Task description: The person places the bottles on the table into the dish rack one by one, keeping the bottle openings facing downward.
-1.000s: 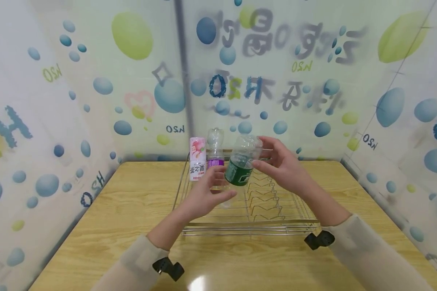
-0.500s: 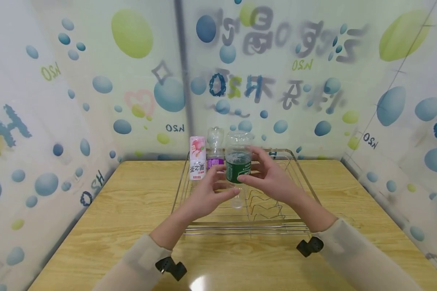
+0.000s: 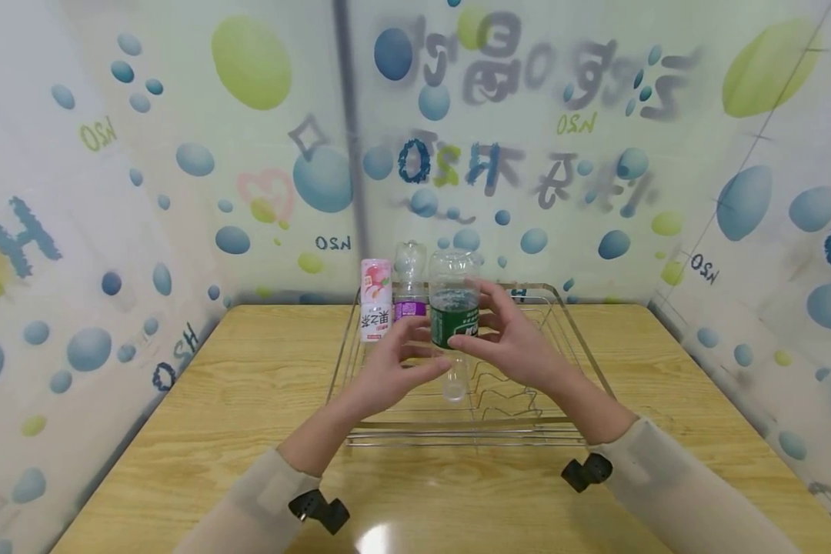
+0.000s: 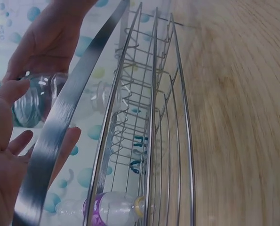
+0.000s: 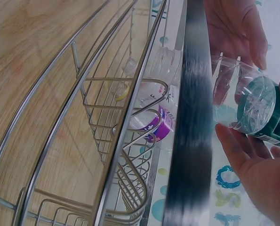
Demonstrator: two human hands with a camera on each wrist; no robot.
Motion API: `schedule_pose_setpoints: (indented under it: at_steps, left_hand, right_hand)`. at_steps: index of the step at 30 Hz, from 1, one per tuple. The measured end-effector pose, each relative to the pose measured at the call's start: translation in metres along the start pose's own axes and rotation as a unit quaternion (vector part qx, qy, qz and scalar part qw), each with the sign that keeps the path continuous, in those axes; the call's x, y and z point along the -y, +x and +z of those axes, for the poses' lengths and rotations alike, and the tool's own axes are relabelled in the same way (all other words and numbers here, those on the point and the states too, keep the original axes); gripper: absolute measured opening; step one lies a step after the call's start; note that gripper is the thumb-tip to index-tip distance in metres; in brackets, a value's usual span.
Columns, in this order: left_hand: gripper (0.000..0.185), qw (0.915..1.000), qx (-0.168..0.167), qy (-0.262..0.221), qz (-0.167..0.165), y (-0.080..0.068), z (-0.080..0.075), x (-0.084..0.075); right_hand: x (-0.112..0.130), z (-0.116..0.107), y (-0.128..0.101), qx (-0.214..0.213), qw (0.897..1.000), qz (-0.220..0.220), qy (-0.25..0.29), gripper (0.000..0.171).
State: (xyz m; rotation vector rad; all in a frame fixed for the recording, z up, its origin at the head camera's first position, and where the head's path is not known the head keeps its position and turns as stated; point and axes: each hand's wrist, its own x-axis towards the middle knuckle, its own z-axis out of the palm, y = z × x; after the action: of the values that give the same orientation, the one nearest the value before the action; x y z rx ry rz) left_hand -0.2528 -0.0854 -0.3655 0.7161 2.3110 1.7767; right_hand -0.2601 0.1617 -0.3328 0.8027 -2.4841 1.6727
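A clear plastic bottle with a green label (image 3: 450,315) stands upside down over the wire rack, its neck (image 3: 455,385) pointing down. My right hand (image 3: 526,350) grips it from the right, thumb across the label and fingers behind. From the left, my left hand (image 3: 381,377) is spread beside the bottle, fingertips close to the label; whether they touch is unclear. To the left, a purple-labelled bottle (image 3: 410,288) and a pink-and-white bottle (image 3: 376,300) stand in the rack. The purple-labelled one (image 4: 100,207) also shows low in the left wrist view.
The metal dish rack (image 3: 471,443) sits on a wood-grain table (image 3: 249,385). Bent wire dividers (image 3: 505,396) run along its right part. Its broad metal rim (image 5: 191,94) crosses the right wrist view. Patterned walls (image 3: 526,192) enclose the table.
The green-labelled bottle has gone from tilted to upright and slightly left over the rack, carried by my right hand. My left hand has barely moved. In the last half second little differs.
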Motion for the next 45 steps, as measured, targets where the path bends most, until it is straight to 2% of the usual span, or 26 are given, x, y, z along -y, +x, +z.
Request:
schedule_pose_setpoints:
  at_steps: [5, 11, 17, 22, 26, 33, 40, 45]
  left_hand:
    - [0.055, 0.9991, -0.022, 0.028, 0.024, -0.012, -0.020, 0.004]
    - [0.048, 0.9936, -0.072, 0.080, 0.036, -0.033, -0.053, 0.012]
    - [0.038, 0.9832, -0.127, 0.121, 0.051, -0.055, -0.080, 0.028]
    - [0.035, 0.9769, -0.147, 0.149, 0.042, -0.067, -0.092, 0.047]
    - [0.034, 0.9797, -0.142, 0.139, 0.025, -0.070, -0.094, 0.064]
    - [0.040, 0.9946, -0.095, 0.042, 0.003, -0.069, -0.090, 0.077]
    - [0.040, 0.9987, -0.050, -0.009, -0.001, -0.064, -0.085, 0.083]
    - [0.039, 0.9986, -0.036, -0.038, -0.003, -0.063, -0.083, 0.085]
  right_hand:
    - [0.000, -0.003, -0.001, -0.002, 1.000, -0.005, 0.006, 0.087]
    - [-0.001, -0.008, -0.001, -0.002, 1.000, -0.001, 0.010, 0.087]
    - [-0.002, -0.013, -0.003, -0.007, 1.000, 0.000, 0.006, 0.086]
    - [-0.004, -0.016, -0.004, -0.007, 1.000, 0.007, 0.009, 0.086]
    - [-0.004, -0.016, -0.004, -0.010, 1.000, 0.012, 0.005, 0.085]
    - [-0.005, -0.015, -0.001, -0.010, 1.000, 0.012, 0.005, 0.086]
    - [-0.007, -0.018, 0.008, -0.025, 1.000, 0.014, -0.007, 0.087]
    - [-0.005, -0.021, 0.017, -0.030, 0.999, 0.021, 0.000, 0.088]
